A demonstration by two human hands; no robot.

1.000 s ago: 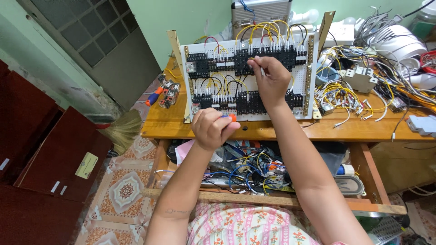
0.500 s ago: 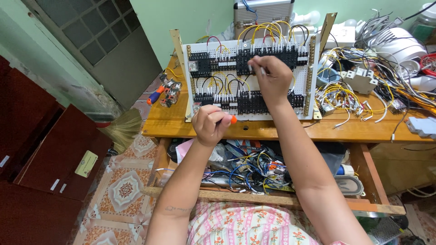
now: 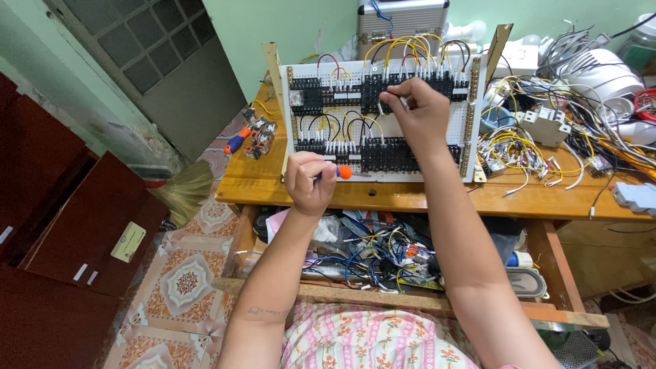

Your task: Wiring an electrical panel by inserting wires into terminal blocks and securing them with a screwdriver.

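A white perforated panel (image 3: 424, 133) with rows of black relay sockets and yellow, red and black wires leans upright on a wooden table (image 3: 410, 195). My right hand (image 3: 417, 113) pinches a thin white wire end (image 3: 380, 108) against the upper socket row. My left hand (image 3: 309, 179) is closed around a screwdriver with an orange handle (image 3: 344, 172), held just in front of the panel's lower left part.
An open drawer (image 3: 383, 256) under the table is full of tangled wires and tools. Loose yellow wires, relays and white parts (image 3: 547, 130) crowd the table's right side. A second screwdriver and relays (image 3: 253, 137) lie at the left. A broom (image 3: 188, 191) and dark red cabinet (image 3: 61, 225) stand at left.
My left hand has shifted slightly up toward the panel with the screwdriver. My right hand stays at the upper socket row, still pinching the wire.
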